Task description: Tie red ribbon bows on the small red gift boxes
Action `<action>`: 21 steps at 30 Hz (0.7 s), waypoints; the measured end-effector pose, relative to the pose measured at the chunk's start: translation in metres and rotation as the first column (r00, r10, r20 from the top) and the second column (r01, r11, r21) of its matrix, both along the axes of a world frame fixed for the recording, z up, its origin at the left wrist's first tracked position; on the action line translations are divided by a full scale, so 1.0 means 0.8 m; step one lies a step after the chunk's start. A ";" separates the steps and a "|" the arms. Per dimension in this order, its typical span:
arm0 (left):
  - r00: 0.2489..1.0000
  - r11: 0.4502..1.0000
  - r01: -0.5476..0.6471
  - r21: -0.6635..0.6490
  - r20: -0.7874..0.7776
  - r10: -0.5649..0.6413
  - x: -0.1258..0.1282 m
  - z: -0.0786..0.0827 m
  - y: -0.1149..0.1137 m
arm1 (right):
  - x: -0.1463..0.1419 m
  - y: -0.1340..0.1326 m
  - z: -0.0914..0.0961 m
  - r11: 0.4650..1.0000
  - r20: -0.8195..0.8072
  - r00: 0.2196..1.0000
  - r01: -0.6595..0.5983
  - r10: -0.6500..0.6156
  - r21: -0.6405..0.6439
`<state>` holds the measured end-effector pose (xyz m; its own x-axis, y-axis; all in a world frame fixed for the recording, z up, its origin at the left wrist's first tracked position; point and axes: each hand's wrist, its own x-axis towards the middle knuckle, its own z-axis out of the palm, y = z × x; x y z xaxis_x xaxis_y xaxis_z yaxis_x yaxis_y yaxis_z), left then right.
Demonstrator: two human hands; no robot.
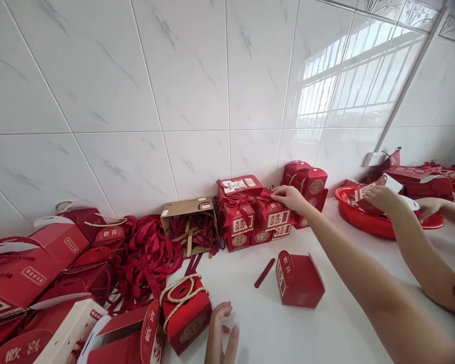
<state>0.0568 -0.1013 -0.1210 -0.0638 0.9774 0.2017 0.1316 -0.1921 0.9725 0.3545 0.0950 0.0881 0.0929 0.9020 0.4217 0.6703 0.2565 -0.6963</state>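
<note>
My right hand (290, 196) reaches far across the white table (265, 323) to a stack of small red gift boxes (250, 217) against the wall. Its fingertips pinch the red ribbon bow on top of one ribboned box (275, 216). My left hand (220, 336) lies low at the near edge with its fingers spread and nothing in it, right beside a red box with a rope handle (185, 311). A folded red box without a ribbon (299, 279) stands alone on the table, a loose red strip (264, 273) beside it.
A heap of red ribbons (147, 253) and an open brown carton (189, 220) lie at the wall. Flat and folded red boxes (41, 283) pile up at the left. At the right, a co-worker's hands (382, 197) hold a box over a red basin (367, 222).
</note>
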 end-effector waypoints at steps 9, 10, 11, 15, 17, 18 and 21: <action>1.000 0.999 0.030 -0.044 -0.004 -0.030 0.002 0.006 -0.009 | -0.048 0.010 -0.009 0.973 0.074 0.980 0.173 -0.186 0.156; 0.999 0.998 0.051 -0.040 -0.012 -0.051 0.003 0.009 -0.010 | -0.056 -0.002 -0.002 0.963 0.065 0.978 0.183 -0.199 0.197; 0.997 0.996 0.077 -0.034 -0.023 -0.078 0.002 0.012 -0.010 | -0.068 -0.016 0.004 0.957 0.062 0.980 0.172 -0.191 0.232; 0.978 0.981 0.187 -0.042 -0.089 -0.190 0.000 0.023 -0.008 | -0.152 -0.067 -0.003 0.924 0.111 0.979 -0.201 0.174 0.327; 0.970 0.976 0.207 -0.071 -0.116 -0.214 0.000 0.026 -0.007 | -0.205 -0.079 -0.028 0.900 0.096 0.903 -0.427 0.419 0.085; 0.968 0.975 0.208 -0.077 -0.126 -0.216 0.000 0.027 -0.007 | -0.230 -0.079 -0.044 0.852 0.064 0.850 -0.518 0.523 -0.076; 0.961 0.976 0.212 -0.046 -0.173 -0.217 0.002 0.021 -0.007 | -0.297 -0.065 -0.091 0.728 0.012 0.745 -0.648 0.667 -0.222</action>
